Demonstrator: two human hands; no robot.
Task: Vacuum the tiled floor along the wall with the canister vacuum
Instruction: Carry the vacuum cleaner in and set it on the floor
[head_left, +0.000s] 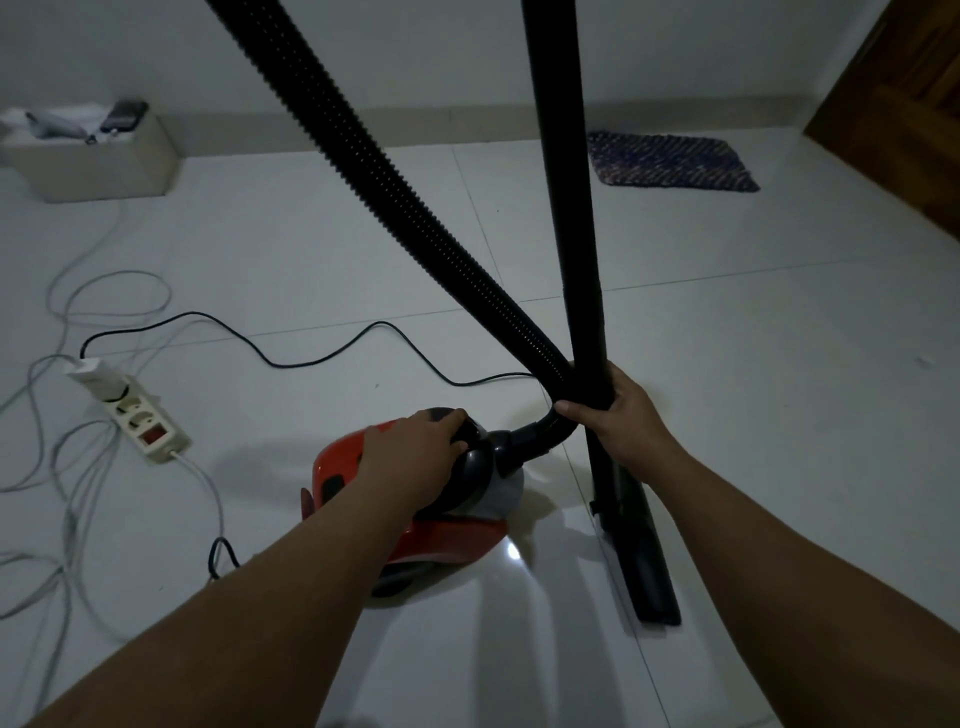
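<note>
Pale glossy floor tiles (727, 338) run to a white wall with a low skirting; dim light.

Left to right: one box (98, 161) of oddments by the wall, one power strip (143, 421) amid loose grey cables, one black cord (291, 358) snaking toward the canister vacuum (447, 535), which sits mid-floor, well short of the wall.

Left hand (415, 452) lies curled over the canister's dark top handle. One ribbed hose (395, 197) rises from its front. Right hand (623, 415) is wrapped around the upright wand (571, 182), thumb across the hose. One floor nozzle (644, 561) rests flat on tile. One woven mat (670, 161) lies by the wall; one wooden door (904, 104) far right.

Judgement: repositioning the canister. Lift it by the handle clear of the cord, keep the hose slack, then set the nozzle parallel to the skirting.
</note>
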